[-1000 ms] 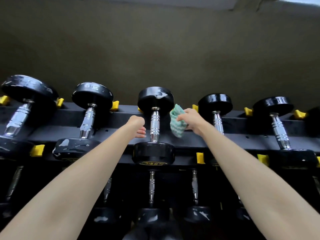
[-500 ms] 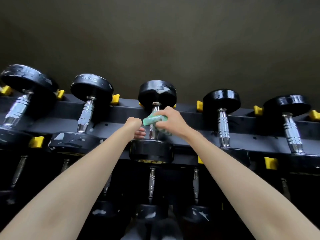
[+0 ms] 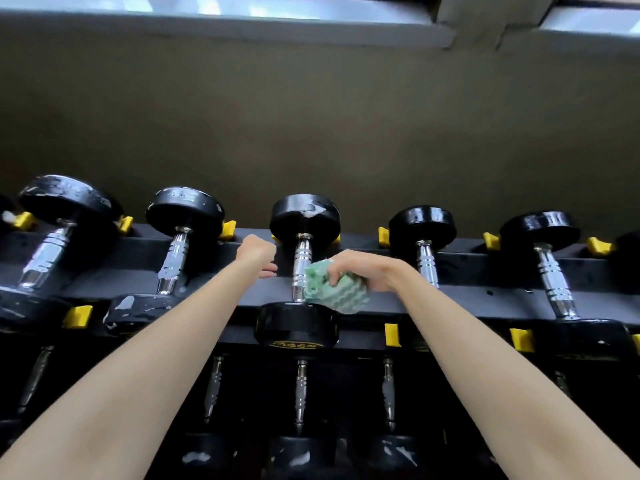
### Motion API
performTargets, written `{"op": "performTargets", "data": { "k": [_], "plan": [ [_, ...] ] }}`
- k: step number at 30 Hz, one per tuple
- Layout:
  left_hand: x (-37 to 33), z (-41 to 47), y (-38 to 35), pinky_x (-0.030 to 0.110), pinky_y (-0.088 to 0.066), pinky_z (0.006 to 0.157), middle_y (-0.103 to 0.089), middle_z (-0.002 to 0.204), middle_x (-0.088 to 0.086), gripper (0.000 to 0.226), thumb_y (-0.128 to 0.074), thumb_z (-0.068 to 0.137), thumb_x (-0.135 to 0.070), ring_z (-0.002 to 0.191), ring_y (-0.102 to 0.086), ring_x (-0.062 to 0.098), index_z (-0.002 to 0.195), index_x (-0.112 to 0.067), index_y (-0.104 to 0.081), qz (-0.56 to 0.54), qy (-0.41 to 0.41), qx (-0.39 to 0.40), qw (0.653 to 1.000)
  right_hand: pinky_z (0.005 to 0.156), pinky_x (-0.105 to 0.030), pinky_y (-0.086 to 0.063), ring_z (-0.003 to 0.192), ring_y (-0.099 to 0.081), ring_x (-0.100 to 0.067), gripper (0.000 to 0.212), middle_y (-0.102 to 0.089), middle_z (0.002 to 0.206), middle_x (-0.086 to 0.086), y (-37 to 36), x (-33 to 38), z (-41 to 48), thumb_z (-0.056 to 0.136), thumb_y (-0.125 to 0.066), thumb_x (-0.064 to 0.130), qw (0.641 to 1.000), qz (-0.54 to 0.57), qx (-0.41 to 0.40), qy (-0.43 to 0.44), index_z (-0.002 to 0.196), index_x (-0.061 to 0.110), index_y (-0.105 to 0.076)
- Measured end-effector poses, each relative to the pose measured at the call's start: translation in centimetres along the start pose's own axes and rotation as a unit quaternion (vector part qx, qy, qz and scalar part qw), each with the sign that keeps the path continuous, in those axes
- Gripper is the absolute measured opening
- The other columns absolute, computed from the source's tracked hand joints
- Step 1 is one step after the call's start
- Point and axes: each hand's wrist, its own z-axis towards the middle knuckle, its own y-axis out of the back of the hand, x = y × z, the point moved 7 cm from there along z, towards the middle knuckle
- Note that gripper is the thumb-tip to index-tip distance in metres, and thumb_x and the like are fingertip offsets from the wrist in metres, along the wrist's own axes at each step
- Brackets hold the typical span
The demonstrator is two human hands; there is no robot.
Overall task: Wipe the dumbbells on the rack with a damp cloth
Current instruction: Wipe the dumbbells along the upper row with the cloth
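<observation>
Head view, looking up along both bare forearms: the fingers (image 3: 341, 271) of the right hand (image 3: 363, 271) are curled tight round a bunched green-and-white cloth (image 3: 334, 292), pinching it from above so that most of its wavy-patterned bulk hangs below the knuckles. The left edge of the cloth touches the lower part of the chrome handle of the middle dumbbell (image 3: 300, 265), just above that weight's near black head. The left hand (image 3: 258, 252) sits just left of the same handle and apart from it, fingers curled in with the tips showing underneath and nothing seen in them. Whether it touches the rail behind it cannot be told. Both hands are up at the top tier of the black rack (image 3: 485, 268), which holds a row of black-headed, chrome-handled dumbbells lying front to back, one either side of the middle one and more beyond, with yellow stops (image 3: 392, 336) between their places. Several heads on the left carry pale scuffs or wet patches. A lower tier (image 3: 388, 389) below the forearms holds more dumbbells in shadow. Behind the rack rises a plain dull wall (image 3: 311, 116), with a pale ledge (image 3: 242, 24) across the top.
</observation>
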Motion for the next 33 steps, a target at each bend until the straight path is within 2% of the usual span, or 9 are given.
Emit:
{"op": "performTargets", "data": {
  "k": [3,7,10,13,17,20,25,29,33],
  "plan": [
    [-3.6,-0.3,0.6,0.036,-0.049,0.082,-0.037,0.128,0.013,0.049,-0.052,0.086,0.0,0.101,-0.051,0.03,0.131,-0.007,-0.035,0.08,-0.136,-0.071,0.985,0.063,-0.025,-0.049,0.068,-0.06,-0.02,0.024,-0.064,0.08,-0.007,3.2,-1.3,-0.1,0.071,-0.052,0.01,0.976,0.19,-0.108,0.008,0.094,0.008,-0.059],
    [-6.9,-0.6,-0.7,0.031,-0.039,0.088,-0.027,0.141,0.013,0.073,-0.058,0.079,0.005,0.12,-0.043,0.03,0.142,-0.012,-0.025,0.168,-0.255,-0.08,0.949,0.063,-0.03,-0.05,0.081,-0.06,-0.023,0.036,-0.059,0.094,-0.01,7.5,-4.2,1.9,0.083,-0.051,0.002,0.889,0.325,-0.323,-0.004,0.119,0.003,-0.049],
    [-7.3,0.4,-1.0,0.031,-0.036,0.093,-0.026,0.148,0.01,0.079,-0.056,0.081,0.007,0.131,-0.037,0.028,0.147,-0.014,-0.019,0.192,-0.24,-0.069,0.949,0.074,-0.038,-0.054,0.101,-0.06,-0.028,0.018,-0.058,0.116,-0.014,9.1,-4.7,3.4,0.083,-0.057,0.003,0.87,0.313,-0.382,0.0,0.099,0.011,-0.054],
    [-7.3,1.7,-1.5,0.031,-0.032,0.104,-0.035,0.146,0.009,0.078,-0.063,0.081,0.0,0.134,-0.036,0.027,0.147,-0.018,-0.026,0.234,-0.254,-0.034,0.938,0.087,-0.044,-0.054,0.094,-0.061,-0.028,0.01,-0.062,0.108,-0.015,10.4,-4.2,4.8,0.081,-0.06,0.006,0.863,0.283,-0.419,0.007,0.087,0.013,-0.055],
    [-8.0,3.0,-0.7,0.037,-0.041,0.097,-0.057,0.123,0.01,0.063,-0.074,0.075,-0.011,0.114,-0.051,0.03,0.132,-0.022,-0.048,0.28,-0.271,-0.052,0.919,0.06,-0.03,-0.045,0.07,-0.051,-0.02,0.007,-0.057,0.074,-0.007,10.9,-2.0,6.6,0.08,-0.061,0.005,0.883,0.213,-0.417,0.016,0.076,0.011,-0.061],
    [-8.4,3.1,-0.7,0.04,-0.044,0.092,-0.06,0.113,0.009,0.056,-0.076,0.073,-0.01,0.106,-0.054,0.03,0.124,-0.019,-0.053,0.303,-0.284,-0.034,0.909,0.053,-0.025,-0.037,0.077,-0.049,-0.021,0.014,-0.058,0.075,-0.009,11.3,-2.4,8.3,0.082,-0.062,0.003,0.892,0.2,-0.405,-0.005,0.07,0.01,-0.062],
    [-8.2,3.3,0.0,0.036,-0.043,0.089,-0.06,0.105,0.008,0.053,-0.075,0.073,-0.008,0.103,-0.054,0.03,0.12,-0.018,-0.053,0.288,-0.289,-0.035,0.912,0.064,-0.031,-0.048,0.086,-0.059,-0.025,0.027,-0.065,0.108,-0.02,10.9,-2.0,9.3,0.083,-0.061,-0.003,0.911,0.209,-0.357,-0.007,0.109,0.0,-0.066],
    [-8.2,3.2,0.1,0.035,-0.043,0.088,-0.057,0.1,0.007,0.053,-0.075,0.073,-0.006,0.103,-0.053,0.031,0.12,-0.018,-0.054,0.274,-0.283,-0.035,0.919,0.052,-0.023,-0.038,0.059,-0.048,-0.014,0.026,-0.055,0.071,-0.006,10.3,-0.5,7.6,0.089,-0.049,-0.01,0.924,0.216,-0.314,0.015,0.098,0.011,-0.062],
    [-8.1,3.1,0.2,0.033,-0.037,0.085,-0.06,0.114,0.008,0.055,-0.074,0.075,-0.01,0.109,-0.049,0.029,0.125,-0.02,-0.052,0.286,-0.281,-0.048,0.915,0.059,-0.027,-0.041,0.062,-0.049,-0.017,0.025,-0.053,0.071,-0.006,10.2,0.6,6.0,0.083,-0.05,-0.008,0.913,0.221,-0.339,0.053,0.074,0.01,-0.065]
  ]
}}
